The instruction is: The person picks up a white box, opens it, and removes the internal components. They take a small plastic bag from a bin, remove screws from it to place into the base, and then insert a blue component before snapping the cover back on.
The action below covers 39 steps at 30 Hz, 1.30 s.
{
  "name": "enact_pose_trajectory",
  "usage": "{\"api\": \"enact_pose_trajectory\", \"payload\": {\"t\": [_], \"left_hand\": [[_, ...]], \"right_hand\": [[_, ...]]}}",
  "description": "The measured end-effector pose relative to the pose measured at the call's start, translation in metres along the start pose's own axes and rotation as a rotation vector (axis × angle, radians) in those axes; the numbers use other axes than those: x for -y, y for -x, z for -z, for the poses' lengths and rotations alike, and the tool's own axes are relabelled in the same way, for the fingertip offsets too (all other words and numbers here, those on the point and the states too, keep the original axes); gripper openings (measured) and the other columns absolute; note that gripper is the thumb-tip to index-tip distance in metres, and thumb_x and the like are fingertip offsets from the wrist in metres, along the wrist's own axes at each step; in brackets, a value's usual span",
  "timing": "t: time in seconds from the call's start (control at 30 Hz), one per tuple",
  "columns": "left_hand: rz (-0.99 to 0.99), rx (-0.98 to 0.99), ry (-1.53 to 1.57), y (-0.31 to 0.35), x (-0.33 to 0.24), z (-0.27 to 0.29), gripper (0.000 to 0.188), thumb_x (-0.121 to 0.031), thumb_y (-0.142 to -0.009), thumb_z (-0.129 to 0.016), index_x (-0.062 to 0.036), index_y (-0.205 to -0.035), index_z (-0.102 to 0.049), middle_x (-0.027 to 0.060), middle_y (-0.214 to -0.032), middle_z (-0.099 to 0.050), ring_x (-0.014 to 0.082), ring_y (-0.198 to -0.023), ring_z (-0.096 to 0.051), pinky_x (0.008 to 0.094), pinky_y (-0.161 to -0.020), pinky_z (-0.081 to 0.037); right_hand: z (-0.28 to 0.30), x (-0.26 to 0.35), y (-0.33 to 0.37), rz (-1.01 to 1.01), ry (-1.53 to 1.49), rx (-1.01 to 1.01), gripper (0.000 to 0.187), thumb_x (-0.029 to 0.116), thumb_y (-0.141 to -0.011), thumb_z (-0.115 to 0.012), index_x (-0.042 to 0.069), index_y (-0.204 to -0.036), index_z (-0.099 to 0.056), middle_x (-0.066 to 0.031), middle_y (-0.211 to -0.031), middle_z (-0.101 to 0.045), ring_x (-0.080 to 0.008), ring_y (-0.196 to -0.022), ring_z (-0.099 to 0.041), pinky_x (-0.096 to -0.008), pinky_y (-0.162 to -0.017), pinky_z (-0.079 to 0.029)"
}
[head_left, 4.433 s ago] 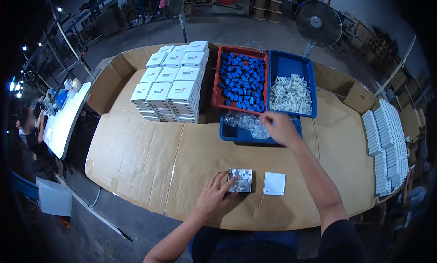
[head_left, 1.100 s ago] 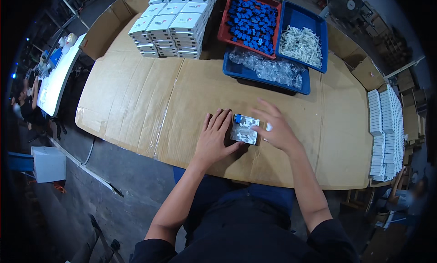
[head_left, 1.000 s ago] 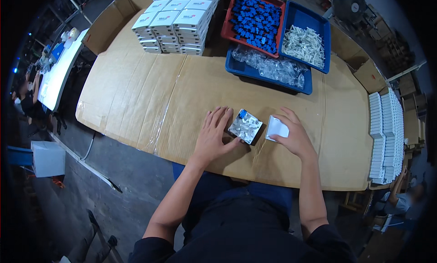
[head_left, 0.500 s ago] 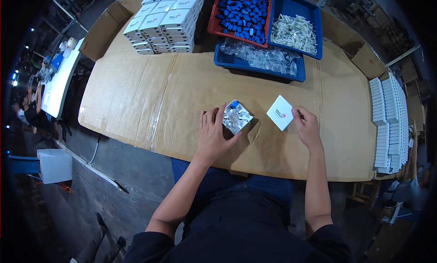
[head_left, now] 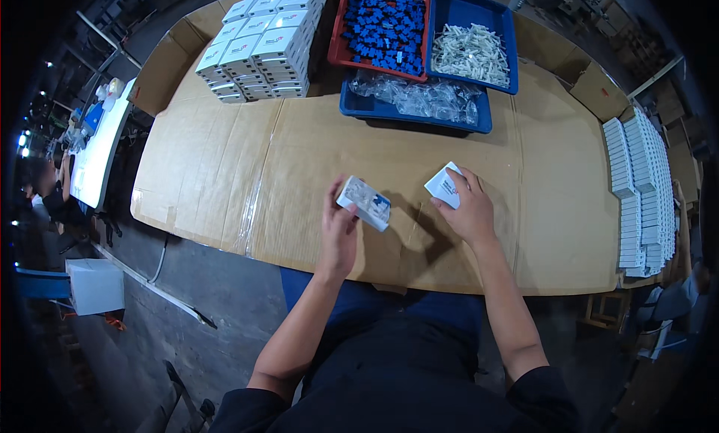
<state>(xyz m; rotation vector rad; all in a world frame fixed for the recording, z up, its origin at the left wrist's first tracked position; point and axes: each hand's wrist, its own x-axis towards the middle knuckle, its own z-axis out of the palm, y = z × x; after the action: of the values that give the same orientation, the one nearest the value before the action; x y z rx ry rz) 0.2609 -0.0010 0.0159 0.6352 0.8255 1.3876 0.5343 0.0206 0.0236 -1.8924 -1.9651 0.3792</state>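
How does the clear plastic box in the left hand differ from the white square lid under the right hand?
The clear plastic box is see-through, with small parts inside; the white square lid is opaque. The box is lifted and tilted in the left hand; the lid lies on the cardboard under the right hand. Both are small and squarish.

Your left hand (head_left: 338,234) holds a small open box (head_left: 364,202) tilted just above the cardboard-covered table (head_left: 225,178), near its front edge. Your right hand (head_left: 470,212) grips a white lid (head_left: 443,187), lifted beside the box and apart from it. Along the far edge sit a red tray (head_left: 336,47) of blue parts, a blue tray (head_left: 511,43) of white parts, and in front of them another blue tray (head_left: 412,118) of clear bags. At the far left corner stands a stack of white boxes (head_left: 262,40). Off the right edge, rows of flat white boxes (head_left: 640,186) lie in a long line.
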Motion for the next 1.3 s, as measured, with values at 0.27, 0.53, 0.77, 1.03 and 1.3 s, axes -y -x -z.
{"api": "enact_pose_trajectory", "payload": {"t": [0.27,0.53,0.77,1.03,1.3], "left_hand": [[0.559,0.193,0.499,0.017,-0.004,-0.034,0.068,-0.058,-0.104,-0.030,-0.0103,-0.147,-0.054,0.0132,-0.137,-0.064,0.0293,-0.114,-0.066,0.0522,-0.100,-0.050],[0.678,0.119,0.459,0.025,-0.003,-0.070,0.074,-0.064,-0.108,-0.024,-0.0081,-0.148,-0.050,0.0184,-0.133,-0.064,0.0322,-0.116,-0.065,0.0554,-0.103,-0.051],[0.644,0.179,0.462,0.023,0.004,-0.069,0.076,-0.068,-0.107,-0.026,-0.0081,-0.147,-0.049,0.0180,-0.132,-0.064,0.0319,-0.119,-0.065,0.0536,-0.105,-0.051],[0.650,0.178,0.517,0.020,0.005,-0.070,0.076,-0.073,-0.105,-0.025,-0.0119,-0.142,-0.052,0.0138,-0.131,-0.064,0.0303,-0.118,-0.064,0.0508,-0.102,-0.054],[0.657,0.122,0.501,0.019,0.000,-0.083,0.070,-0.068,-0.108,-0.023,-0.0142,-0.143,-0.051,0.0103,-0.136,-0.060,0.0285,-0.119,-0.063,0.0487,-0.100,-0.055]], "right_hand": [[0.039,0.035,-0.013,0.082,-1.269,0.299,0.060,0.032,-0.101,-0.052,0.003,-0.153,-0.047,-0.0153,-0.145,-0.058,-0.0257,-0.130,-0.059,-0.0415,-0.110,-0.046],[0.044,0.057,-0.022,0.115,-1.219,0.394,0.068,0.055,-0.110,-0.039,0.007,-0.158,-0.044,-0.0154,-0.144,-0.059,-0.0239,-0.130,-0.059,-0.0395,-0.111,-0.045],[0.055,0.059,-0.018,0.161,-1.116,0.544,0.069,0.054,-0.110,-0.043,0.001,-0.153,-0.050,-0.0150,-0.144,-0.060,-0.0224,-0.133,-0.058,-0.0385,-0.115,-0.041],[0.042,0.048,-0.018,0.286,-0.926,0.583,0.061,0.049,-0.110,-0.047,0.003,-0.150,-0.053,-0.0124,-0.143,-0.059,-0.0224,-0.133,-0.055,-0.0365,-0.115,-0.040],[0.046,0.060,-0.015,0.228,-0.832,0.567,0.054,0.041,-0.111,-0.049,0.002,-0.148,-0.056,-0.0117,-0.141,-0.058,-0.0220,-0.131,-0.054,-0.0345,-0.113,-0.041]]}}
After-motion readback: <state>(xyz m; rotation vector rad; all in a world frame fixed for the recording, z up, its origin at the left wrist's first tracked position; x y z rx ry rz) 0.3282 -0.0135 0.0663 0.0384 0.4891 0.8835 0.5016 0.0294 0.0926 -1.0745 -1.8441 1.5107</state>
